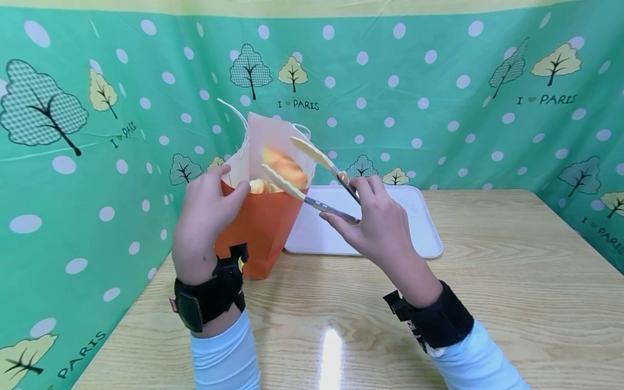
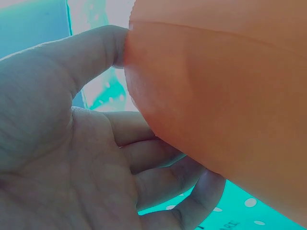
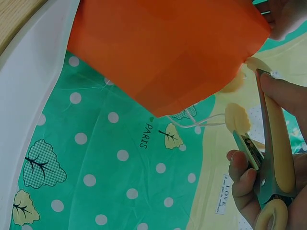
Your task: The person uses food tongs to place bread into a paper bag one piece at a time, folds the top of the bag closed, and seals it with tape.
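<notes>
An orange paper bag (image 1: 258, 227) with a pale inside and white string handles stands open on the table. My left hand (image 1: 207, 208) grips its left upper edge; in the left wrist view the thumb lies at the rim and the fingers (image 2: 163, 158) curl along the side. Bread rolls (image 1: 285, 167) show inside the bag's mouth. With my right hand (image 1: 380, 222) I hold food tongs (image 1: 331, 208), metal with cream-coloured tips, their arms spread apart. The tips reach over the bag's mouth, overlapping the bread in the head view, and nothing shows gripped between them.
Behind and right of the bag, a white tray (image 1: 409, 216) lies on the wooden table (image 1: 512, 281). A green dotted cloth (image 1: 439, 108) with printed trees hangs along the back and sides.
</notes>
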Demonstrator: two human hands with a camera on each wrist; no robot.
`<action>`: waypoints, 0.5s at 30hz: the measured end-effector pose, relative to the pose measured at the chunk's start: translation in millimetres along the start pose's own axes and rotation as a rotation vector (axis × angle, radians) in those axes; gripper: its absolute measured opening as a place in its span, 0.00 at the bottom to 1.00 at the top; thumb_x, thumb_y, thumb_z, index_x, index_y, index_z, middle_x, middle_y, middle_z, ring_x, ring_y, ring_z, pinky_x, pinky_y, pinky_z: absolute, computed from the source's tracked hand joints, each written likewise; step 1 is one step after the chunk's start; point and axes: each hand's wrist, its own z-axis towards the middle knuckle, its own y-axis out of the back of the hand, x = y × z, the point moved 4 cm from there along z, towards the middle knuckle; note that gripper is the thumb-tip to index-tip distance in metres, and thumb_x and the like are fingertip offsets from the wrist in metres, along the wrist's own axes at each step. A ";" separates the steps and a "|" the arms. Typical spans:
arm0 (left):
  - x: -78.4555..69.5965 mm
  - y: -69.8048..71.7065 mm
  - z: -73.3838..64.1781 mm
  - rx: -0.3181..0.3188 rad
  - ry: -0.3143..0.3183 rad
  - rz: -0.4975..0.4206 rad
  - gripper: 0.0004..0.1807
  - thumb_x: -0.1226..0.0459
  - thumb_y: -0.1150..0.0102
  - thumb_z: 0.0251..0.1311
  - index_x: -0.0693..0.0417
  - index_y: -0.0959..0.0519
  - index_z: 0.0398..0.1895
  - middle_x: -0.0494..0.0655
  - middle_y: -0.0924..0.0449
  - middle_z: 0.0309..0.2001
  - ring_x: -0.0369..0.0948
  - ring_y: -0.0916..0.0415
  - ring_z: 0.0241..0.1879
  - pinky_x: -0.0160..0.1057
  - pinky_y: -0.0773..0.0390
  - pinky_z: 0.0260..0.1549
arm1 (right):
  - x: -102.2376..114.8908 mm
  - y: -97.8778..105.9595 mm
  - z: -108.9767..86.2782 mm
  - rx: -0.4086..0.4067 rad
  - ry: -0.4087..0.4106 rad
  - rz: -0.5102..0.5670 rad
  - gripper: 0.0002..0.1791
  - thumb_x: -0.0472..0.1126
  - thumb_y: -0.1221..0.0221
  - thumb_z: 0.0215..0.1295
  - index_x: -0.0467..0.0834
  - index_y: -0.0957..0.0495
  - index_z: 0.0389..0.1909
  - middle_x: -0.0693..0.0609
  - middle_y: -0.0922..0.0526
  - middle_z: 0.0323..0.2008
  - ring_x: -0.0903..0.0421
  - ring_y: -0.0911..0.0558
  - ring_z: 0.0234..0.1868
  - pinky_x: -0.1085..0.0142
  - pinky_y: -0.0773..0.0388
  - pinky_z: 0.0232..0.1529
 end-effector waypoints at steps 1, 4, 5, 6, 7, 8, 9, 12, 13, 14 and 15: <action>0.1 0.2 0.0 0.003 0.002 0.000 0.33 0.53 0.56 0.64 0.61 0.43 0.69 0.50 0.40 0.18 0.47 0.38 0.20 0.42 0.36 0.22 | 0.0 -0.1 0.0 0.001 0.000 0.000 0.33 0.62 0.33 0.42 0.41 0.26 0.42 0.47 0.26 0.34 0.53 0.31 0.19 0.59 0.32 0.12; 0.0 0.3 0.2 0.007 0.007 -0.001 0.34 0.53 0.56 0.64 0.61 0.43 0.69 0.51 0.40 0.19 0.47 0.37 0.21 0.42 0.35 0.23 | 0.2 -0.4 -0.1 0.002 -0.001 0.000 0.34 0.62 0.34 0.42 0.41 0.26 0.42 0.47 0.26 0.34 0.53 0.31 0.20 0.59 0.32 0.12; -0.1 0.2 0.4 0.008 0.008 -0.001 0.34 0.53 0.56 0.64 0.60 0.43 0.70 0.51 0.39 0.20 0.47 0.37 0.22 0.42 0.35 0.24 | 0.2 -0.4 -0.1 0.002 -0.001 0.000 0.34 0.62 0.34 0.42 0.41 0.26 0.42 0.47 0.26 0.34 0.53 0.31 0.20 0.60 0.32 0.12; -0.1 0.0 0.6 0.011 0.010 0.000 0.34 0.53 0.56 0.64 0.60 0.43 0.70 0.51 0.39 0.20 0.47 0.37 0.22 0.42 0.35 0.24 | 0.1 -0.4 -0.1 0.002 -0.001 -0.001 0.34 0.62 0.33 0.42 0.41 0.26 0.42 0.47 0.26 0.33 0.53 0.31 0.19 0.60 0.32 0.12; -0.2 0.0 0.5 0.014 0.010 -0.001 0.34 0.53 0.56 0.64 0.60 0.43 0.70 0.52 0.39 0.20 0.47 0.37 0.22 0.42 0.35 0.24 | 0.1 -0.3 0.0 0.001 -0.001 -0.001 0.34 0.62 0.33 0.42 0.41 0.26 0.42 0.47 0.26 0.33 0.53 0.31 0.19 0.60 0.32 0.11; -0.4 0.0 0.5 0.016 0.010 -0.002 0.34 0.53 0.56 0.64 0.60 0.43 0.70 0.52 0.39 0.20 0.47 0.37 0.22 0.42 0.35 0.24 | 0.0 -0.3 0.0 -0.001 -0.001 -0.002 0.34 0.62 0.33 0.42 0.41 0.26 0.42 0.47 0.26 0.33 0.53 0.32 0.19 0.60 0.33 0.11; -0.4 0.0 0.4 0.018 0.010 -0.002 0.34 0.53 0.56 0.64 0.60 0.43 0.70 0.51 0.38 0.20 0.47 0.37 0.22 0.42 0.35 0.24 | 0.0 -0.4 0.0 -0.001 -0.001 -0.002 0.34 0.62 0.33 0.42 0.40 0.26 0.42 0.47 0.26 0.33 0.53 0.32 0.19 0.60 0.33 0.11; -0.1 0.4 0.4 0.021 0.011 -0.004 0.34 0.53 0.56 0.64 0.59 0.44 0.70 0.51 0.39 0.20 0.47 0.37 0.22 0.42 0.35 0.24 | 0.0 -0.6 0.1 -0.002 -0.002 0.001 0.34 0.62 0.33 0.41 0.40 0.26 0.42 0.47 0.27 0.33 0.53 0.32 0.19 0.60 0.33 0.11; 0.1 0.5 0.3 0.021 0.012 -0.005 0.34 0.53 0.56 0.64 0.59 0.44 0.70 0.51 0.39 0.20 0.47 0.37 0.22 0.42 0.35 0.24 | 0.1 -0.8 0.2 -0.001 -0.002 0.002 0.34 0.63 0.33 0.41 0.40 0.26 0.42 0.47 0.27 0.33 0.53 0.32 0.19 0.60 0.33 0.11; 0.3 0.7 0.3 0.020 0.014 -0.006 0.34 0.53 0.56 0.65 0.59 0.44 0.70 0.51 0.39 0.20 0.47 0.37 0.22 0.42 0.35 0.24 | 0.1 -1.0 0.2 0.001 -0.002 0.003 0.35 0.63 0.33 0.41 0.40 0.27 0.42 0.48 0.27 0.33 0.53 0.32 0.19 0.60 0.33 0.12; 0.6 0.7 0.3 0.019 0.015 -0.005 0.34 0.53 0.56 0.65 0.59 0.44 0.70 0.51 0.39 0.20 0.47 0.37 0.22 0.42 0.35 0.24 | 0.2 -1.2 0.3 0.002 -0.002 0.003 0.35 0.63 0.33 0.41 0.40 0.27 0.41 0.48 0.27 0.33 0.53 0.32 0.19 0.60 0.32 0.12</action>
